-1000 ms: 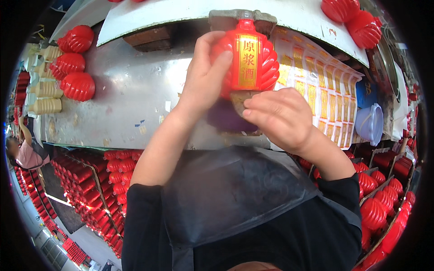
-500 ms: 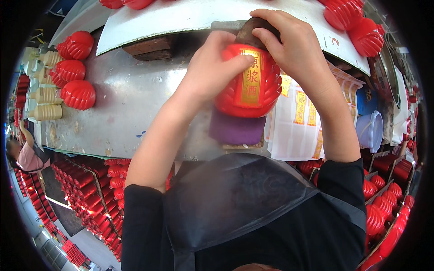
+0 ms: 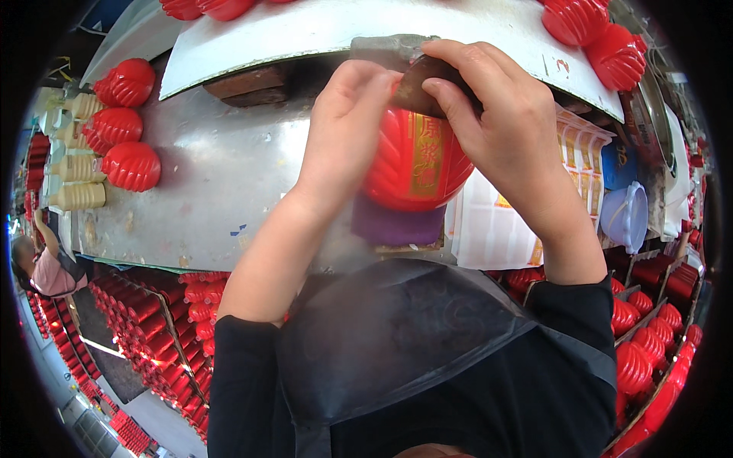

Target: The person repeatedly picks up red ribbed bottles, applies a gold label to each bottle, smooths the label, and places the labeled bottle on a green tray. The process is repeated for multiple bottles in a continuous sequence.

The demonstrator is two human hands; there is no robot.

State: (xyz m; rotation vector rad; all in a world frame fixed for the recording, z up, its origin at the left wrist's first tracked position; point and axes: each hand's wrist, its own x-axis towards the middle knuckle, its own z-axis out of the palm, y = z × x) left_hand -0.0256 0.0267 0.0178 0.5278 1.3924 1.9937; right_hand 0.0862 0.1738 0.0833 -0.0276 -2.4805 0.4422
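Nearest me, past my dark apron [image 3: 405,343], a purple pad [image 3: 397,223] sits at the edge of the metal table [image 3: 221,202]. Just beyond its visible part lies the red bottle [image 3: 382,168], on its back, rounded end toward me and gold label [image 3: 427,164] facing up; my hands hide its far end. My left hand [image 3: 347,122] is bent against its upper left side, though I cannot tell whether the hidden fingers wrap round it or only brace it. My right hand [image 3: 496,107] pinches a flat brown piece [image 3: 421,88] between thumb and fingers, across the label's top. The bottle looks stiff and glossy, so I'd expect it slick, prone to roll on its curves, and perhaps breakable if dropped; its weight I can't judge. The ribbed shoulders seem the surest hold, keeping fingers off the label. To the right lies a sheet of labels [image 3: 489,229]; farther off, a grey rest [image 3: 382,49] stands before the white board [image 3: 321,32].
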